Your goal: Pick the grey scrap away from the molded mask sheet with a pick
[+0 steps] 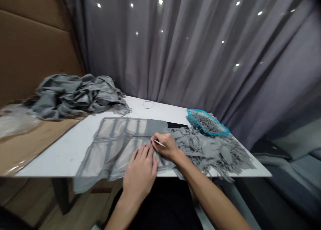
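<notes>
So I had the gray panelled sheet (117, 133) lying around the middle of the frame, its lower-left corner drooping over the edge of the white table (62, 153). My left hand (141, 169) was flat on it, fingers slightly spread, while my right hand (168, 144) pinched a thin white tool (158, 143) (tip too small to make out, sorry). Gray scraps (208, 148) covered the right side, just beside a blue basket (220, 135).
</notes>
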`<state>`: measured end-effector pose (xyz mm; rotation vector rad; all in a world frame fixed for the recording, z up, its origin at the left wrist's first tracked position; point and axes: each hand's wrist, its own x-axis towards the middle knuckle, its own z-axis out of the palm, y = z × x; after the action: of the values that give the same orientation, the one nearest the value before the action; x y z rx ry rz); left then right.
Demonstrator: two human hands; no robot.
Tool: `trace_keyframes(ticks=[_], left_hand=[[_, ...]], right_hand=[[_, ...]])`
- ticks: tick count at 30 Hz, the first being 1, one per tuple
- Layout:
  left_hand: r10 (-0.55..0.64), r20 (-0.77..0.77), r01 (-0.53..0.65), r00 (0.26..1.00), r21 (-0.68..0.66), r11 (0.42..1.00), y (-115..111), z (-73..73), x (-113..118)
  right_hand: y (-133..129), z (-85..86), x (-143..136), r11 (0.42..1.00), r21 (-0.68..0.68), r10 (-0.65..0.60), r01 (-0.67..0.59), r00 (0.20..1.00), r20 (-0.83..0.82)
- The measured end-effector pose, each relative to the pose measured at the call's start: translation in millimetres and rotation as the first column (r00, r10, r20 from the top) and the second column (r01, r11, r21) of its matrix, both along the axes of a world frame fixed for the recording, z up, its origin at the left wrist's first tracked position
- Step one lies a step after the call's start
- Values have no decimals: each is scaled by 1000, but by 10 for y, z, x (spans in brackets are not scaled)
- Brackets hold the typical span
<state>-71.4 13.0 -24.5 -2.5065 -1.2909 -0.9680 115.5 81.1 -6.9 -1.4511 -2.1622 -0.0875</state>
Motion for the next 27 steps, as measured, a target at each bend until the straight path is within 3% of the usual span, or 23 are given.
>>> trace_keyframes(ticks=[4, 7, 11, 16, 23, 27], left_hand=[[-74, -88, 79, 993, 61, 995, 75, -73, -56], [-93, -187, 121, 978, 141, 983, 117, -130, -82], [-83, -138, 102, 987, 133, 986, 80, -118, -68], [-2, -20, 2, 1000, 24, 1000, 17, -42, -5], [34, -40, -37, 999, -69, 997, -35, 19, 21], [38, -44, -42, 998, -77, 996, -58, 50, 18]], right_hand=[[72, 37, 25, 997, -63, -48, 36, 978, -205], [120, 8, 57, 991, -131, -60, -2, 882, -467], [112, -39, 68, 990, -127, -31, -67, 765, -643], [62, 19, 67, 985, -112, 21, -133, 731, -682], [76, 59, 11, 958, -128, 104, -256, 730, -676], [71, 61, 38, 948, -170, 93, -269, 745, -660]])
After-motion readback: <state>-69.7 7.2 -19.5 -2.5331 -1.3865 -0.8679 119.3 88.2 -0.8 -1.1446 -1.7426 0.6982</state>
